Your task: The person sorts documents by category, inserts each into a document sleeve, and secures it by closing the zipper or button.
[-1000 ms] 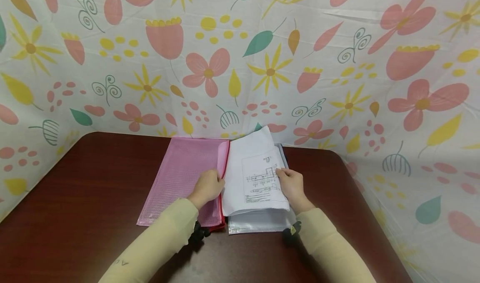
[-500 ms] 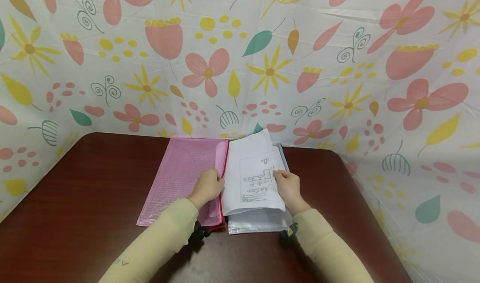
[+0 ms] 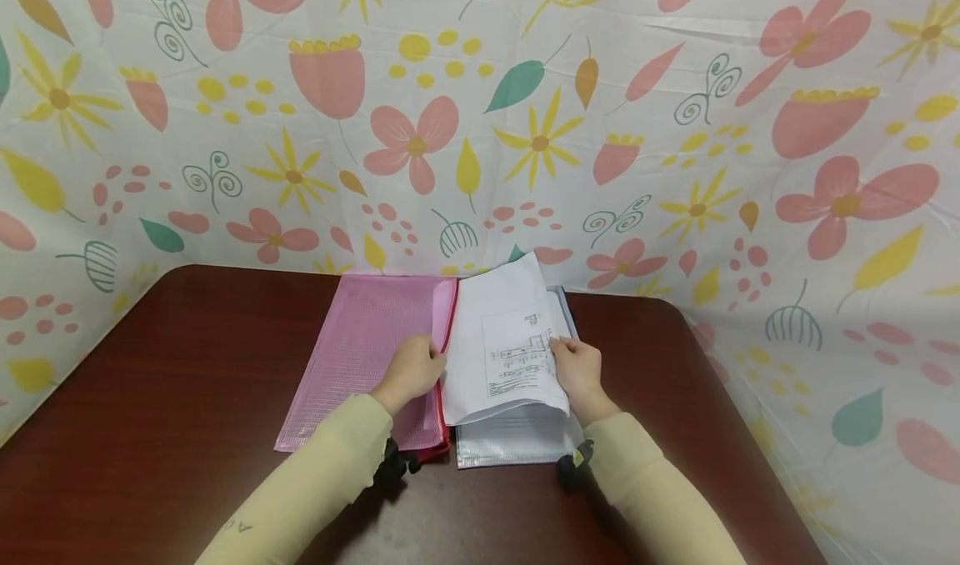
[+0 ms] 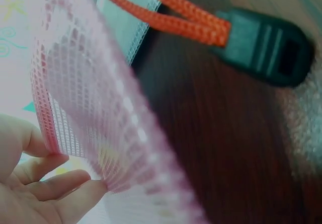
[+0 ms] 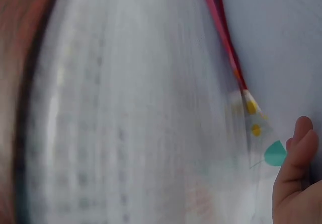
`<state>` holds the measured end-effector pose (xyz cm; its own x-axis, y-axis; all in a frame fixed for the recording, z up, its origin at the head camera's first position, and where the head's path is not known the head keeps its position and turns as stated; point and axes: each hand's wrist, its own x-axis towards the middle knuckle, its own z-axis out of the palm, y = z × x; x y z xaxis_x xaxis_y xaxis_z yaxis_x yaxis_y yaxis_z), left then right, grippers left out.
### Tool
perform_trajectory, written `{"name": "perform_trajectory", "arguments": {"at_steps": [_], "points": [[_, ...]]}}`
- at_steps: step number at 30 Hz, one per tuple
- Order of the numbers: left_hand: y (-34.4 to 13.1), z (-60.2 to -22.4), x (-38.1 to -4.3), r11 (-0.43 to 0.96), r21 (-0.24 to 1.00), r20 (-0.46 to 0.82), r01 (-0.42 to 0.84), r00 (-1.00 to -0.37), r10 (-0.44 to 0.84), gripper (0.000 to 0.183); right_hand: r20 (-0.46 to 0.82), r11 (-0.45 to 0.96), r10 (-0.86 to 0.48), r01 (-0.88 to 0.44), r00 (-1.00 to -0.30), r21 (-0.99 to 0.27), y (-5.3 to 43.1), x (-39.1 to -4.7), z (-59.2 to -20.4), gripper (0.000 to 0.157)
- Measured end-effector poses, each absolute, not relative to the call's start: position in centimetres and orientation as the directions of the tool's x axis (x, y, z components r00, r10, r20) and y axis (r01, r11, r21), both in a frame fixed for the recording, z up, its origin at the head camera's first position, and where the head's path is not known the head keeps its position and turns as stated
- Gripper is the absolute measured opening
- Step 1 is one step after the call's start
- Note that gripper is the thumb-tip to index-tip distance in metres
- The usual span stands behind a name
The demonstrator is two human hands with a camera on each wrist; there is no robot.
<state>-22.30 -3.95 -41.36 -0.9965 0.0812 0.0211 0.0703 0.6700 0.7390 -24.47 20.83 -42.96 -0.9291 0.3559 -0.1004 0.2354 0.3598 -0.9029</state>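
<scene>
A pink mesh zip pouch (image 3: 360, 340) with a red zipper edge lies left of centre. My left hand (image 3: 411, 372) pinches its right edge, lifting the mesh; in the left wrist view the fingertips (image 4: 95, 186) grip the pink mesh. Beside it, my right hand (image 3: 579, 373) pinches the right side of white paper sheets (image 3: 498, 315) printed with a line drawing. The sheets' left edge meets the red zipper; whether it is inside the pouch is unclear. Under the sheets lies a pale mesh pouch (image 3: 517, 447). In the right wrist view, my hand (image 5: 297, 183) is partly cut off.
Both pouches lie on a dark brown table (image 3: 202, 365). A white cloth with printed flowers (image 3: 480, 132) hangs behind and around it. In the left wrist view, an orange cord (image 4: 181, 20) with a black plastic end (image 4: 266, 48) hangs close to the camera.
My right hand has moved slightly left with the sheets, whose lower edge now curves up more. My left hand stays on the pink pouch's edge, almost unmoved.
</scene>
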Motion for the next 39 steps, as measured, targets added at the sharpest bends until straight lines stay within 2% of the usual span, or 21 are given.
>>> {"name": "perform_trajectory", "arguments": {"at_steps": [4,9,13,24,31,39], "points": [[-4.1,-41.6,-22.5,0.682,0.726,0.041,0.086,-0.996,0.082,0.016,-0.13,0.353,0.34,0.254,-0.931,-0.9,20.6,-24.2,-43.0,0.04],[-4.2,-41.5,-22.7,0.686,0.721,0.058,0.096,-0.995,0.079,0.018,-0.078,0.425,0.3,0.206,-0.951,-0.882,20.3,-23.8,-42.8,0.038],[-4.2,-41.3,-22.7,0.686,0.722,0.057,0.095,-0.995,0.077,0.019,-0.084,0.45,0.265,0.201,-0.96,-0.87,20.2,-23.6,-42.8,0.04],[-3.7,-41.0,-22.5,0.685,0.725,0.022,0.076,-0.996,0.088,0.02,-0.013,0.518,0.256,0.148,-0.967,-0.843,19.4,-23.9,-42.2,0.037],[-3.8,-41.1,-22.5,0.668,0.741,0.022,0.075,-0.996,0.087,0.021,-0.051,0.529,0.203,0.153,-0.978,-0.835,19.3,-24.1,-41.9,0.039],[-4.1,-41.8,-22.6,0.666,0.743,0.02,0.066,-0.997,0.077,0.018,-0.189,0.405,0.083,0.206,-0.979,-0.891,20.9,-24.2,-41.1,0.034]]}}
